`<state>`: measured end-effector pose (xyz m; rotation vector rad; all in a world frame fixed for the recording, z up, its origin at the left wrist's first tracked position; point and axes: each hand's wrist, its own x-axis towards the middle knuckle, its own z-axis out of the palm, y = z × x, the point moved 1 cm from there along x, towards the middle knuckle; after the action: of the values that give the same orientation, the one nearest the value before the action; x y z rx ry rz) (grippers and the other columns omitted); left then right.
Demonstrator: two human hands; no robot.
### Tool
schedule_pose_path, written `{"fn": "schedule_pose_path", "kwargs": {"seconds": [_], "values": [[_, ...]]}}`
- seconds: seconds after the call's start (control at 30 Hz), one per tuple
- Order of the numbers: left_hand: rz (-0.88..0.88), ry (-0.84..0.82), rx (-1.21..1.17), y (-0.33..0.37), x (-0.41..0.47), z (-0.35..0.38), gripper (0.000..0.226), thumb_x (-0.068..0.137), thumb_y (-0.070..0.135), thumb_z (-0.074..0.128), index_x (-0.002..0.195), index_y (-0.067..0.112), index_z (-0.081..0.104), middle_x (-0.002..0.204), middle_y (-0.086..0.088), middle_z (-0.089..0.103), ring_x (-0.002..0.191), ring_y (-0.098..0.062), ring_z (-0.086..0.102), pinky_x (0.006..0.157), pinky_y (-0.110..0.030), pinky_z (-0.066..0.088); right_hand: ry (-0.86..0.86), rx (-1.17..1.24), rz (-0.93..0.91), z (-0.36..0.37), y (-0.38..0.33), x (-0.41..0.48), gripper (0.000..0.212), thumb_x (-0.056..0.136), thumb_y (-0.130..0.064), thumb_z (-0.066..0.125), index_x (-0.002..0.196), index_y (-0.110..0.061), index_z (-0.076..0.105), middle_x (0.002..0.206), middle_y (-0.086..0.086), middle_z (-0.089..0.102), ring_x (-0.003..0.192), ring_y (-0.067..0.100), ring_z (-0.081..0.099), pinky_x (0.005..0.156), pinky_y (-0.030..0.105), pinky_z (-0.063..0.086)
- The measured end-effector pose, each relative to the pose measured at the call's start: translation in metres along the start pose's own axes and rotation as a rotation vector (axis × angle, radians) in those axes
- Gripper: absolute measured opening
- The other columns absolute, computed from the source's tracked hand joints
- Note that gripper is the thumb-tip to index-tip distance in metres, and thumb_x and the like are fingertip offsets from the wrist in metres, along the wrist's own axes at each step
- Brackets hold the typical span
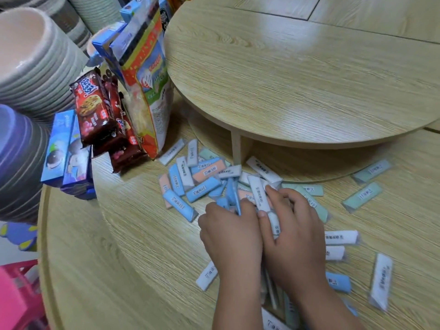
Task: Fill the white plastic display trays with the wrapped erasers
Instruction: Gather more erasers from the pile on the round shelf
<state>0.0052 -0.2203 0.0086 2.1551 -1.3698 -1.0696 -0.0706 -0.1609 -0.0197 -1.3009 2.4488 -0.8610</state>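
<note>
While both hands were buried in the heap of wrapped erasers [202, 179] on the light wood-grain round table [119, 270], I judged the gathering step only just begun, since no white plastic display tray showed anywhere in my view. My left hand [229, 231] was curled around a few blue wrapped erasers stood on edge, and my right hand [289, 236] pinched a long white wrapped eraser [259, 196] between thumb and fingers. The rest lay scattered in blue, white, mint and peach, some near the table's front edge. I reckoned the slick wrappers could slide out of an overfull grip, and a careless sweep might push loose pieces off the rim or under the raised round wooden tier [297, 79]. The leaning stack of red biscuit packets [100, 110] just beside the pile could topple if nudged.
</note>
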Motion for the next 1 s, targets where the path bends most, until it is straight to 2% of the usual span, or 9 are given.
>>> {"fn": "schedule_pose_path", "kwargs": {"seconds": [0.13,0.2,0.33,0.57,0.7,0.83,0.93,1.0], "values": [[0.040,-0.011,-0.072,0.004,-0.007,0.004,0.029,0.087,0.036,0.061,0.088,0.007,0.061,0.087,-0.010,0.063,0.093,-0.036,0.059,0.089,-0.049,0.048,-0.005,0.058,-0.028,0.001,0.002,0.000,0.053,0.096,-0.043,0.028,0.133,-0.021,0.060,0.131,-0.001,0.054,0.118,0.021,0.052,0.096,0.044,0.044],[0.011,0.002,-0.129,0.007,-0.012,0.005,0.023,0.087,0.033,0.061,0.092,0.011,0.057,0.089,-0.006,0.062,0.092,-0.033,0.059,0.091,-0.050,0.047,-0.001,0.090,-0.037,0.003,0.002,0.000,0.052,0.098,-0.040,0.027,0.132,-0.020,0.061,0.132,-0.001,0.055,0.119,0.020,0.053,0.096,0.044,0.044],[-0.041,-0.002,-0.238,0.004,-0.009,0.003,0.021,0.086,0.031,0.063,0.097,0.015,0.055,0.093,-0.003,0.064,0.090,-0.027,0.062,0.084,-0.045,0.051,-0.014,0.058,-0.050,0.004,-0.001,-0.001,0.054,0.099,-0.043,0.025,0.135,-0.023,0.059,0.140,-0.002,0.052,0.124,0.018,0.048,0.101,0.041,0.040],[-0.063,-0.234,-0.241,0.011,-0.008,0.004,0.036,0.080,0.047,0.058,0.090,0.013,0.065,0.094,-0.011,0.069,0.089,-0.031,0.066,0.084,-0.050,0.055,-0.024,0.101,-0.050,0.008,-0.002,0.000,0.055,0.100,-0.038,0.019,0.136,-0.023,0.057,0.140,-0.004,0.052,0.125,0.016,0.048,0.102,0.034,0.037],[-0.099,-0.281,-0.298,0.015,-0.013,0.004,0.038,0.071,0.049,0.053,0.086,0.016,0.065,0.101,-0.014,0.067,0.094,-0.032,0.066,0.088,-0.053,0.054,-0.070,0.124,-0.076,0.008,0.000,0.001,0.055,0.101,-0.036,0.016,0.137,-0.025,0.057,0.141,-0.009,0.052,0.130,0.010,0.046,0.105,0.035,0.037],[-0.097,-0.281,-0.362,0.017,-0.020,0.005,0.025,0.081,0.045,0.048,0.095,0.030,0.062,0.103,-0.004,0.068,0.096,-0.025,0.067,0.089,-0.051,0.054,-0.097,0.149,-0.138,0.007,0.002,0.002,0.041,0.104,-0.025,0.032,0.140,-0.028,0.053,0.141,-0.017,0.051,0.132,0.000,0.042,0.106,0.028,0.035],[-0.131,-0.334,-0.458,0.012,-0.019,0.007,0.018,0.085,0.039,0.051,0.097,0.033,0.064,0.094,0.004,0.073,0.091,-0.018,0.071,0.089,-0.048,0.056,-0.082,0.181,-0.133,0.006,-0.002,0.003,0.051,0.102,-0.033,0.019,0.136,-0.027,0.057,0.137,-0.016,0.055,0.127,0.002,0.047,0.104,0.027,0.037],[-0.171,-0.411,-0.530,0.009,-0.017,0.006,0.016,0.092,0.032,0.053,0.100,0.033,0.067,0.094,0.002,0.076,0.091,-0.017,0.073,0.089,-0.044,0.057,-0.062,0.195,-0.129,0.007,-0.003,0.002,0.054,0.101,-0.036,0.018,0.134,-0.024,0.059,0.136,-0.014,0.056,0.125,0.004,0.049,0.103,0.024,0.036]]}}
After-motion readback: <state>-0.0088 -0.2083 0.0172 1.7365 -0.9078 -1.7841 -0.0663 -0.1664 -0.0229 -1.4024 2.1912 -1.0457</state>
